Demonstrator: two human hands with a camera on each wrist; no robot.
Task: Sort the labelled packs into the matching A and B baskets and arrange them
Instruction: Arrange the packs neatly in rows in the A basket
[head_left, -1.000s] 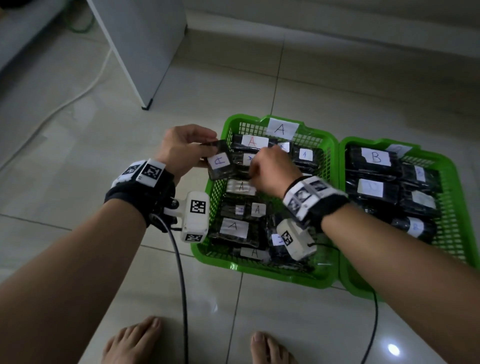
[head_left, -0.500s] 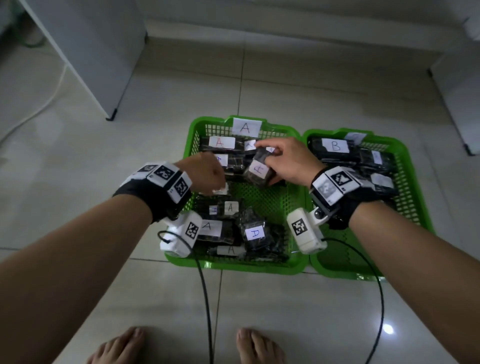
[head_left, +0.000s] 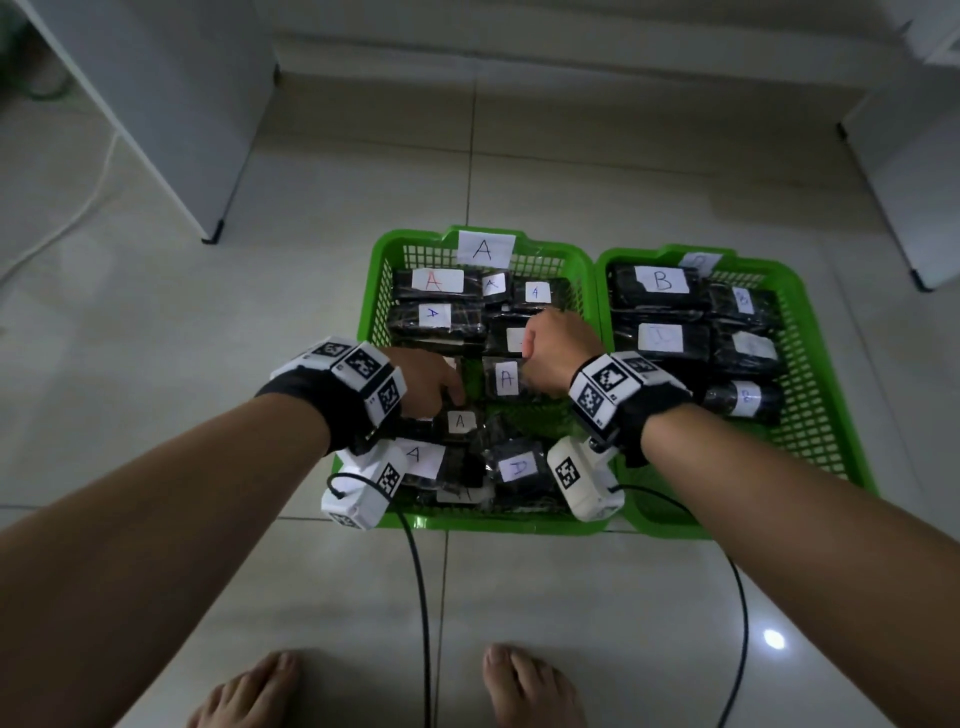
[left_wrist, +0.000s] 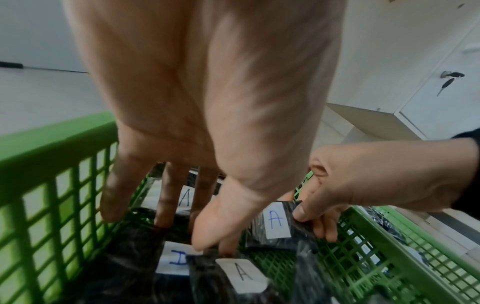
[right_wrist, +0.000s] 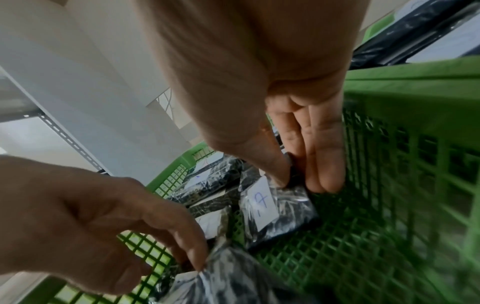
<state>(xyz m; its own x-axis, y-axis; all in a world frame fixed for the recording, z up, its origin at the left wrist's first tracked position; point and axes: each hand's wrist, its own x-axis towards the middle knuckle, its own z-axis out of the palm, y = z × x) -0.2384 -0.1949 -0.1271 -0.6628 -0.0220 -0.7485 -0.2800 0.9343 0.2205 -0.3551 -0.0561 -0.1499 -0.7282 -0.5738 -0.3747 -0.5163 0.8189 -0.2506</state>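
Two green baskets sit side by side on the floor, the A basket on the left and the B basket on the right. Both hold several black packs with white labels. My right hand pinches an A pack by its right edge, thumb on top, and holds it low over the bare mesh in the A basket's middle. My left hand reaches down beside it; thumb and forefinger pinch the top edge of another A pack.
White furniture legs stand at the back left and back right. A white cable runs across the floor on the left. My bare feet and two black wrist cables lie in front of the baskets.
My right hand took the A pack from the left hand and lowered it into the A basket's middle. The left hand dropped to a pack nearer the front.
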